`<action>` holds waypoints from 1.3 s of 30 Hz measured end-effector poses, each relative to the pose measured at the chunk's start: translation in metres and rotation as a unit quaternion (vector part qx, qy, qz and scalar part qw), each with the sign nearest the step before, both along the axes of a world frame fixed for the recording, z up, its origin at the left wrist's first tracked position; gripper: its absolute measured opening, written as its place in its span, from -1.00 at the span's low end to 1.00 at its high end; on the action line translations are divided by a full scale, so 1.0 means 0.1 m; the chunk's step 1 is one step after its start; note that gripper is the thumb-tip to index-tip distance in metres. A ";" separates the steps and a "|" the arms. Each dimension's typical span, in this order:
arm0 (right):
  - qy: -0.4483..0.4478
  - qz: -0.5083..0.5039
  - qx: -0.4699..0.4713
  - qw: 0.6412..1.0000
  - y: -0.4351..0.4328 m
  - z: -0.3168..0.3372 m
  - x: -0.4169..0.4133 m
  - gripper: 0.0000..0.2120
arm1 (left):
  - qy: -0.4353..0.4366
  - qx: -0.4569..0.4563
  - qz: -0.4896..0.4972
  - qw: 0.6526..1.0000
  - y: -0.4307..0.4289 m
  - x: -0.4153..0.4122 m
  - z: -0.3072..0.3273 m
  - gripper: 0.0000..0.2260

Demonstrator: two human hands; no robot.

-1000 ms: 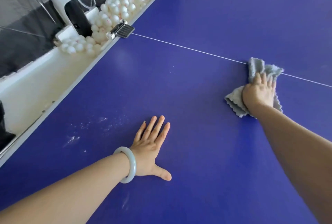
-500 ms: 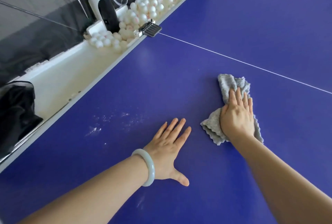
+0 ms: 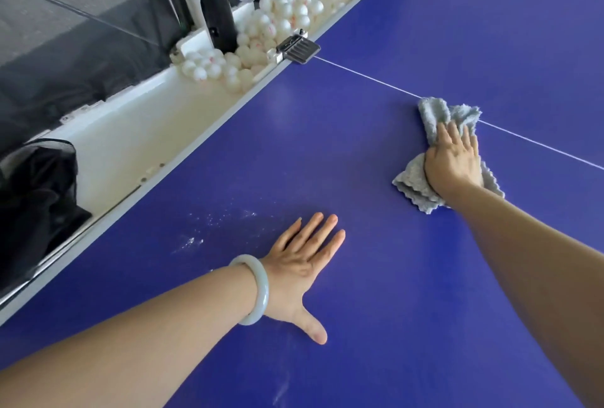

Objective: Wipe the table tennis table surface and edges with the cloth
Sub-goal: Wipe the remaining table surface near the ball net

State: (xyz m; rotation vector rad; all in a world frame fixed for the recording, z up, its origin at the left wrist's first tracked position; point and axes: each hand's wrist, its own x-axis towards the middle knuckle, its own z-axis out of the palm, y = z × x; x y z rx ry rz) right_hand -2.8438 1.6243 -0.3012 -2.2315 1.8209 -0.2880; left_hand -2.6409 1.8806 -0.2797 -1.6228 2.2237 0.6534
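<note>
The blue table tennis table fills most of the view, with a thin white centre line crossing it. A crumpled grey cloth lies on the surface at the right, over that line. My right hand presses flat on the cloth, fingers straight. My left hand rests flat on the bare table nearer to me, fingers spread, a pale bangle on its wrist. White dusty specks mark the surface just left of my left hand.
A white trough runs along the table's left edge, with several white balls heaped at its far end. A grey clamp grips the edge there. A white and black machine stands behind. Black netting lies at the left.
My right hand first drew the cloth toward me and to the left, then pushed it back out to the right onto the centre line. My left hand stayed flat in place.
</note>
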 end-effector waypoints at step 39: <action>0.017 -0.064 -0.012 0.998 0.54 -0.09 -0.25 -0.40 | 0.155 -0.344 0.277 0.884 -0.73 -0.35 0.42 -0.86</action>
